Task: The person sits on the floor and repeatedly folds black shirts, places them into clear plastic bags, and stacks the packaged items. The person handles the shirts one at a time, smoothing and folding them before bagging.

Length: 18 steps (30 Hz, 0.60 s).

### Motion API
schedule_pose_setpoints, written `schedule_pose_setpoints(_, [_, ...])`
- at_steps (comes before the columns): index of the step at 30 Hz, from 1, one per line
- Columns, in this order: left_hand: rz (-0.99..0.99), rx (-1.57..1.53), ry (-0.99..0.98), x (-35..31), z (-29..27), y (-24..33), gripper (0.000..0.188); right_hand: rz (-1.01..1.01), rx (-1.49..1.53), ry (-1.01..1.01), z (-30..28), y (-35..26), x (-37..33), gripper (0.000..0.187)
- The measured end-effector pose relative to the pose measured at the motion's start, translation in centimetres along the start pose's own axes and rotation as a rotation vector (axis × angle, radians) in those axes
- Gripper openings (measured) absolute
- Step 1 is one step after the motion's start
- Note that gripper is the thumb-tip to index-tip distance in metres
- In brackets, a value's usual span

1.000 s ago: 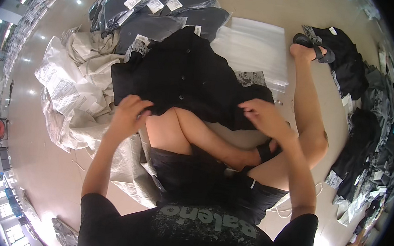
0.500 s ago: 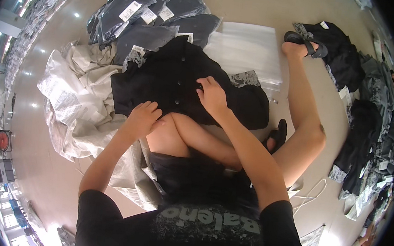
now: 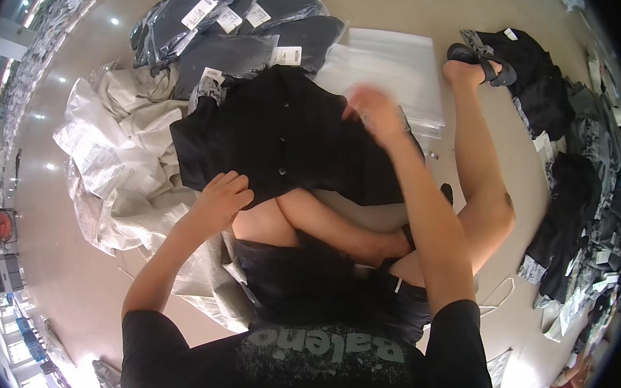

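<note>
A black buttoned shirt lies spread out in front of me, partly over my bent leg, with a row of buttons down its middle and grey patterned trim at its edges. My left hand is closed on the shirt's near left edge, fingers curled over the cloth. Over the right part of the shirt, my right hand is smeared by motion, and whether its fingers hold cloth does not show.
Bagged dark garments with white tags are heaped at the far left. Beside them lies a stack of clear plastic bags. A crumpled whitish sack spreads on my left. More black clothes lie on the right, beyond my sandalled foot.
My right hand has moved right and away from me, from the shirt's middle to its right side. The shirt's right part has shifted, and my left hand has come slightly nearer to me.
</note>
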<state>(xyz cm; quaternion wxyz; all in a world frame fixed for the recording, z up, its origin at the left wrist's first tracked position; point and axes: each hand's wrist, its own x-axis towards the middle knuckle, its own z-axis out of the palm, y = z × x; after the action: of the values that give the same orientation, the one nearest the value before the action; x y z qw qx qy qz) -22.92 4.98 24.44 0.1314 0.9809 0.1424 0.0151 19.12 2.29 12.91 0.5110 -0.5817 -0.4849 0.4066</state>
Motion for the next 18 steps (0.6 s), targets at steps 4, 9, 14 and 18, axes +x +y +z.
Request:
schedule_pose_setpoints(4, [-0.206,-0.004,0.275,0.0,1.1,2.1,0.054,-0.326,0.393,1.092,-11.3,-5.5,-1.0,0.023])
schedule_pose_setpoints(9, [-0.417,-0.014,0.628,-2.5,6.2,1.3,0.043,-0.13,0.084,-0.06,2.5,-9.8,-12.3,0.021])
schedule_pose_setpoints(14, [-0.455,-0.102,0.769,2.6,4.8,0.5,0.023,-0.073,-0.583,-0.048,12.8,-8.0,-14.1,0.046])
schedule_pose_setpoints(18, [-0.371,0.011,0.8,5.4,2.0,-0.6,0.016,-0.011,-0.812,0.077,14.8,-4.7,-10.3,0.047])
